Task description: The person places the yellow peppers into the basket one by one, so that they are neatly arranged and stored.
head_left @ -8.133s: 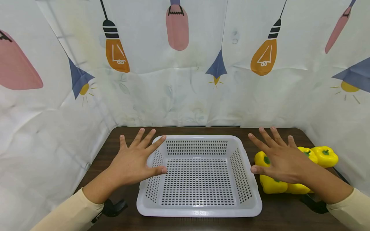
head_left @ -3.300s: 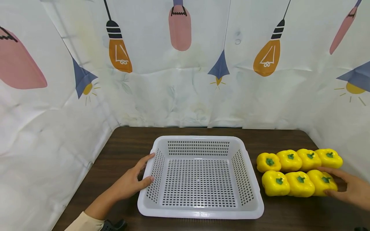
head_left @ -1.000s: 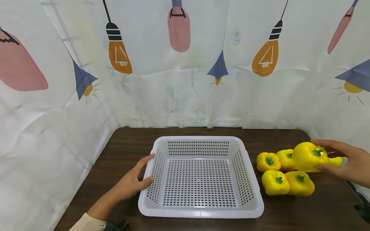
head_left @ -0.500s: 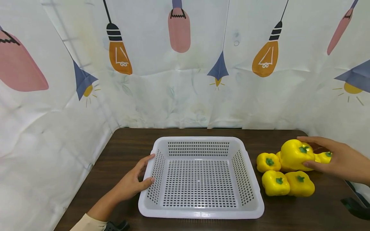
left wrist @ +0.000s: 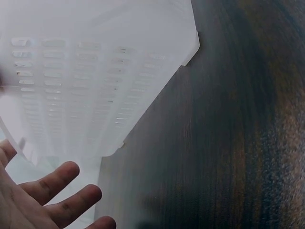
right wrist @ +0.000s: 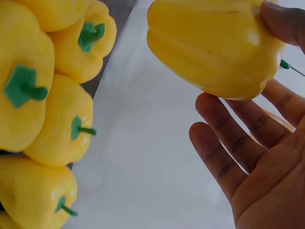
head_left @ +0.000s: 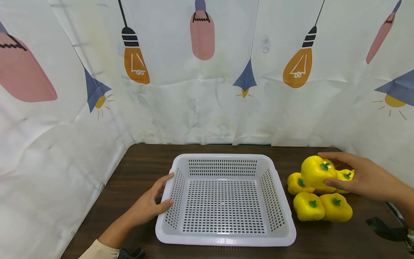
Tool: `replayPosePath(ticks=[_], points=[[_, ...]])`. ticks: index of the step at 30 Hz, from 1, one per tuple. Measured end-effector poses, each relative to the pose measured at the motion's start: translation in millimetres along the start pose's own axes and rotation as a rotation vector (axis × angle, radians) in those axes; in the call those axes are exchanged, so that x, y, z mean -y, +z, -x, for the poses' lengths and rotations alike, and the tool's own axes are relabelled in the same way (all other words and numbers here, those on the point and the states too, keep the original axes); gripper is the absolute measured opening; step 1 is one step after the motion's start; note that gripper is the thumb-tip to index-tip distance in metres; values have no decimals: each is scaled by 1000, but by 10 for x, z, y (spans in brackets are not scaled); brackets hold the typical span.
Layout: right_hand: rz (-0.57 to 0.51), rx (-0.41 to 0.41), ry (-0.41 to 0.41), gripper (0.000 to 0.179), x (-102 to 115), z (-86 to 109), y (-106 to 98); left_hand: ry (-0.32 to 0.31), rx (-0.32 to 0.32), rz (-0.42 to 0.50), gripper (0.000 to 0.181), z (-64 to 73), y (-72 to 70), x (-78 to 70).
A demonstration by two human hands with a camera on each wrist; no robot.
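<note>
Held in my right hand (head_left: 359, 176) is a yellow bell pepper (head_left: 317, 172) with a green stem, raised above the other peppers. In the right wrist view, the thumb and some fingers pinch this pepper (right wrist: 214, 47). My left hand (head_left: 148, 201) rests on the left rim of a white perforated plastic basket (head_left: 223, 240), thumb and index finger touching the rim. In the left wrist view, the left hand's other fingers (left wrist: 71, 205) extend loosely beside the basket's outer wall (left wrist: 86, 86).
Several more yellow bell peppers (head_left: 308, 207) lie grouped right of the basket, partly hidden by the held one. The dark wooden table (head_left: 145, 162) carries everything. Printed white cloth (head_left: 207, 108) hangs behind and at both sides.
Earlier, both hands were spread above the table; the left then came to the basket's rim. The right hand lifted a pepper from the front row's right end and carried it left, toward the basket.
</note>
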State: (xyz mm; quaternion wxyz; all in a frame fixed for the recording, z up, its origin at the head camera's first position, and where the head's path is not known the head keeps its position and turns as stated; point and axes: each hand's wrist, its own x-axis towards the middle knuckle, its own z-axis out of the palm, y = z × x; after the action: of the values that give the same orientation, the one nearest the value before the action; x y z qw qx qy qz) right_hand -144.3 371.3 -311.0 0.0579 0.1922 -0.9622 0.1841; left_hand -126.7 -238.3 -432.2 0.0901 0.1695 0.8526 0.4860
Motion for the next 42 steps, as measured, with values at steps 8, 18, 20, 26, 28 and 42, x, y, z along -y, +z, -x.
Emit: replayPosePath(ticks=[8, 18, 20, 26, 28, 42], points=[[-48, -23, -108, 70, 154, -99, 72, 20, 1, -12, 80, -11, -10, 17], [-99, -24, -166, 72, 228, -227, 128, 25, 13, 20, 80, -21, -6, 20], [-104, -21, -166, 72, 246, -242, 131, 24, 11, 14, 80, -21, -7, 17], [-96, -21, -161, 70, 336, -314, 147, 19, 12, 27, 80, -14, -4, 6], [-90, -14, -154, 69, 371, -345, 152, 17, 13, 31, 80, -9, -2, 2], [-142, 71, -98, 71, 572, -509, 211, 8, 10, 11, 80, 9, -4, -14]])
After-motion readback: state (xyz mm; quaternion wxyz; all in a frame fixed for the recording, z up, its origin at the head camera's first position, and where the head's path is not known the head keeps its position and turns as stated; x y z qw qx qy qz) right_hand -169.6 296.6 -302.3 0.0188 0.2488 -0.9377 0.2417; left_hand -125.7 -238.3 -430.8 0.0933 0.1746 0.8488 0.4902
